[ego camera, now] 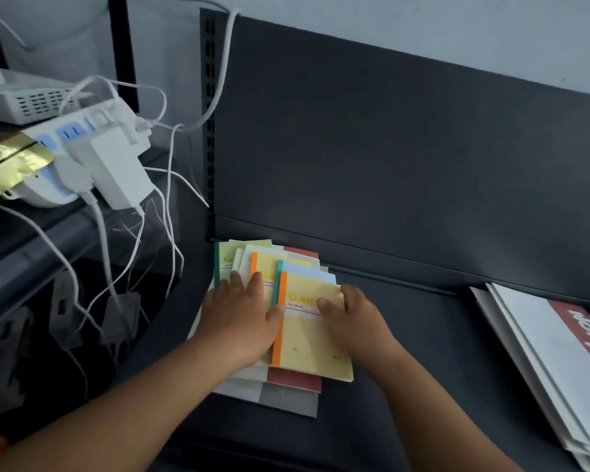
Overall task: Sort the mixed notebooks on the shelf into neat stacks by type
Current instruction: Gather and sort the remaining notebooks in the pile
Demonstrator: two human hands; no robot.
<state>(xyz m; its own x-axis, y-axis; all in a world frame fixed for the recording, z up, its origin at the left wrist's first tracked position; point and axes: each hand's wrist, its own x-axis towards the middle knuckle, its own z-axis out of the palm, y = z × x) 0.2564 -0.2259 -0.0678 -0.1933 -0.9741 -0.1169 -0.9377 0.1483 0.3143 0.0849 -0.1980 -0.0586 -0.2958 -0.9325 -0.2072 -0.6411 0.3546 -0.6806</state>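
- Far left, on the neighbouring rack: gold foil packet (pixel 11 165) beside a white power strip (pixel 58 137), white adapter (pixel 116 168) plugged in, white cables (pixel 106 233) trailing down.
- Behind these, a white vented box (pixel 24 100).
- Left of centre, on the dark shelf (pixel 423 352), close to its back panel (pixel 389 148): mixed pile of notebooks (pixel 252 253), fanned and askew, near the shelf's left end.
- At the pile's rear left, green notebook (pixel 227 257), partly covered by paler ones.
- At the bottom, red notebook (pixel 293 381) and a larger grey notebook (pixel 288 400) showing at the near edge.
- Left hand (pixel 242 311) lying flat on the left half of the pile, fingers straight and slightly spread, pointing toward the back panel, thumb touching the orange spine of the top notebook.
- Just right of that hand, top yellow notebook (pixel 307 342), orange spine to the left, slightly askew, lying between the two hands.
- Under its far edge, blue notebook (pixel 307 272) with a teal spine; further back, second yellow notebook (pixel 269 267) with an orange spine.
- Right hand (pixel 358 321) gripping the top yellow notebook at its right edge: thumb pressed on the cover beside the printed title, fingers curled at the upper right corner; contact underneath hidden.
- Far right, well apart from the pile: stack of large white notebooks (pixel 525 335), red band on the top cover, lying at an angle at the shelf's right end.
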